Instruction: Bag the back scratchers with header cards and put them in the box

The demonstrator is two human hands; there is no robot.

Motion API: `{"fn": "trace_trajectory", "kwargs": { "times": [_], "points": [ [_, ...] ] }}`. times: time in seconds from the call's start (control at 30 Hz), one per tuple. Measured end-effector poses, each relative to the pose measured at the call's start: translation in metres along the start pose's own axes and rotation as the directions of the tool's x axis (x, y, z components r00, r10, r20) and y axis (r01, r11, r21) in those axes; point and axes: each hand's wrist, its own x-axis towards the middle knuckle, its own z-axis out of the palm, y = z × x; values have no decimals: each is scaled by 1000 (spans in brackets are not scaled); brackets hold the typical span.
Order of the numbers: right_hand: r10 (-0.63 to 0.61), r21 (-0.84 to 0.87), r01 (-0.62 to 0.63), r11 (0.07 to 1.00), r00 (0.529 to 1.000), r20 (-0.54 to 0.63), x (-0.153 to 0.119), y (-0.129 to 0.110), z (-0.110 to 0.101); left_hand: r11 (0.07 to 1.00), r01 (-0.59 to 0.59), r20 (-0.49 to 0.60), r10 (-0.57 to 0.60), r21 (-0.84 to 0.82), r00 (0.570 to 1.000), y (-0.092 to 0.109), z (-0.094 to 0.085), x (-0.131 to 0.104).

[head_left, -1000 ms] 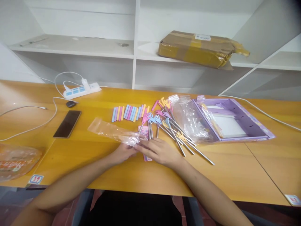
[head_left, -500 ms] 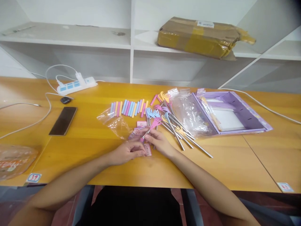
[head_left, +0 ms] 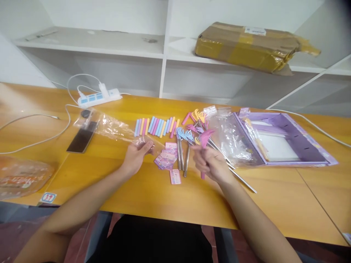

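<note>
My left hand (head_left: 137, 155) pinches the end of a clear plastic bag (head_left: 113, 126), which stretches away to the left over the phone. My right hand (head_left: 212, 162) is wrapped around a pink back scratcher (head_left: 207, 137), its claw head pointing up and its pink handle end showing below the fist. Small printed pink cards (head_left: 166, 159) lie in a loose pile between the hands, with one card (head_left: 175, 176) nearer to me. Behind them is a row of pastel handle sleeves (head_left: 156, 126). Blue-headed back scratchers (head_left: 184, 135) with metal rods lie beside the right hand.
An open purple box (head_left: 307, 159) stands at the right, with clear bags (head_left: 233, 138) beside it. At the left are a phone (head_left: 82, 140), a white power strip (head_left: 100, 96) and cables. A taped carton (head_left: 246, 45) rests on the shelf.
My hands have moved apart. The left has lifted the clear bag and drawn it leftward over the phone; the right has carried the pink back scratcher rightward and turned it upright. The view has shifted slightly.
</note>
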Motion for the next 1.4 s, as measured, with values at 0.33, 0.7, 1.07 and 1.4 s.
{"fn": "trace_trajectory", "kwargs": {
  "times": [0.33,0.7,1.07,1.4],
  "points": [
    [241,-281,-166,945,936,258,-6,7,36,995,41,-66,-47,-93,997,16,5,2],
    [363,-158,-327,932,862,354,-6,9,35,990,98,0,-99,-100,995,9,7,-4],
    [340,-63,-343,937,858,385,-4,19,33,978,190,82,-183,-85,980,0,12,-12],
    [366,-85,-360,929,864,347,-3,17,40,984,170,191,-177,53,965,-11,8,-18]
  ]
}}
